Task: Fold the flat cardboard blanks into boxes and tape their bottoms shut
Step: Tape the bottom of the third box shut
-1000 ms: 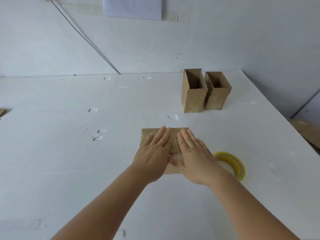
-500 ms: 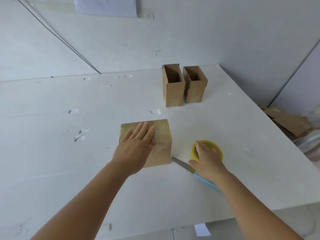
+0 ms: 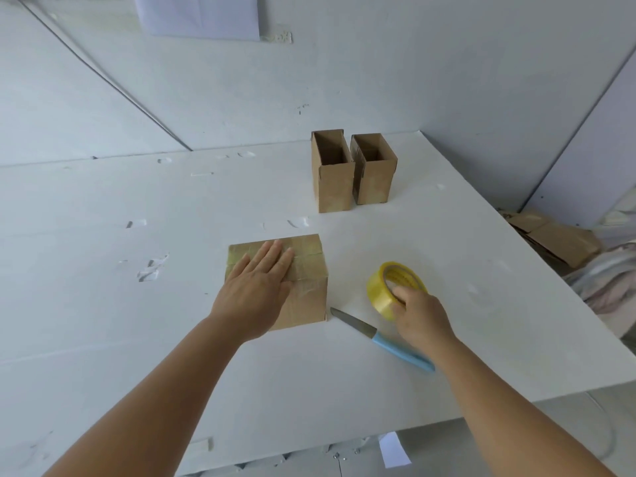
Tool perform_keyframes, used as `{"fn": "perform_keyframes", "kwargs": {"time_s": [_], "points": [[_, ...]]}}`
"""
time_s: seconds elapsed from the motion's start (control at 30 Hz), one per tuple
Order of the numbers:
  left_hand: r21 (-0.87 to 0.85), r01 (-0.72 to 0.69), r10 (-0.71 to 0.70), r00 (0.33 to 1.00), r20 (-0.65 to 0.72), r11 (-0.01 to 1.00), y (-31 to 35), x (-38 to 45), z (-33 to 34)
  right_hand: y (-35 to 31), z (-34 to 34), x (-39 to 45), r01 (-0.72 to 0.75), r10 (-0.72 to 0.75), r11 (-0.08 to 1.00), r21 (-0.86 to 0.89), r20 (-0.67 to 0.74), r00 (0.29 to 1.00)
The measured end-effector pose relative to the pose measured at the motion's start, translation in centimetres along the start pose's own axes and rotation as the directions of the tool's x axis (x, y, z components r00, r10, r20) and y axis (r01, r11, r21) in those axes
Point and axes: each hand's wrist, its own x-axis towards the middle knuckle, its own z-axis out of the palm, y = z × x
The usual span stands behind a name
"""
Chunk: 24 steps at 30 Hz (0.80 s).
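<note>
A brown cardboard box [image 3: 309, 290] stands bottom-up in the middle of the white table [image 3: 103, 304], with clear tape across its upturned bottom. My left hand [image 3: 258, 287] lies flat on that taped face, fingers together. To the right, my right hand [image 3: 418, 315] grips a yellow roll of clear tape [image 3: 385, 287], tilted up on its edge just above the table. A knife with a light blue handle [image 3: 382, 339] lies between the box and my right forearm.
Two folded boxes [image 3: 334, 187] [image 3: 375, 184] stand upright and open-topped, side by side at the back of the table. Flat cardboard blanks [image 3: 557, 235] lie past the table's right edge. Bits of tape stick to the table. The table's front edge is near.
My right hand left the box, moved right to the tape roll, took hold of it and tipped it up. The knife came into view. My left hand stayed on the box.
</note>
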Motion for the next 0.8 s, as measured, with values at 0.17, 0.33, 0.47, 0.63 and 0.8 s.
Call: {"fn": "perform_keyframes", "kwargs": {"time_s": [0.17,0.33,0.47,0.63,0.8], "points": [[-0.080,0.014,-0.017,0.999,-0.035,0.997,0.1,0.0,0.1,-4.1,-4.1,0.0,0.093,-0.004,0.862,0.499,-0.176,0.984],[-0.160,0.052,-0.062,0.996,-0.058,0.986,0.2,-0.1,-0.1,-9.5,-6.4,-0.4,0.197,-0.095,0.602,0.774,-0.176,0.980],[-0.317,0.066,-0.106,0.988,-0.111,0.946,0.1,0.1,-0.4,-12.9,-5.3,-0.2,0.219,-0.144,0.531,0.818,-0.168,0.975],[-0.606,0.100,-0.211,0.971,-0.116,0.790,-0.1,-0.2,-1.4,-15.5,-3.1,0.3,0.224,-0.150,0.531,0.817,-0.170,0.974],[-0.813,0.110,-0.321,0.942,-0.098,0.571,-1.1,0.1,-1.7,-16.6,-1.5,0.1,0.244,-0.182,0.563,0.790,-0.170,0.969]]}}
